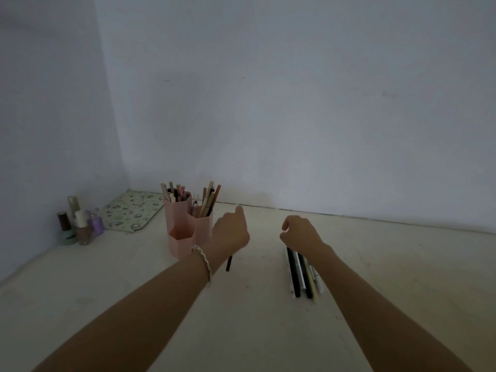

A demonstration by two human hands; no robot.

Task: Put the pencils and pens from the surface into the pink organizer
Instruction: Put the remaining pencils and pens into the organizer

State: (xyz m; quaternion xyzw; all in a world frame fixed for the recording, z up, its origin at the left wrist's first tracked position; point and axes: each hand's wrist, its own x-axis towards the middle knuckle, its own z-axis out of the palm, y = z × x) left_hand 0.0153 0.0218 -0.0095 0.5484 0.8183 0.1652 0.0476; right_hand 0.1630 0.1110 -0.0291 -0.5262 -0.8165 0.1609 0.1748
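The pink organizer (179, 238), made of hexagonal tubes, stands at the back left of the pale surface. Its two taller tubes hold several pencils and pens (208, 201); the low front tube looks empty. My left hand (231, 233) hovers just right of the organizer, closed around a dark pencil (228, 263) whose lower end pokes out below the wrist. My right hand (298, 233) hangs with curled fingers over the far end of a row of black and white pens (302, 275) lying side by side on the surface. Nothing shows in that hand.
Several nail polish bottles (77, 226) cluster at the far left by the wall. A patterned flat mat (131, 210) lies in the corner behind the organizer. White walls close off the back and left. The room is dim.
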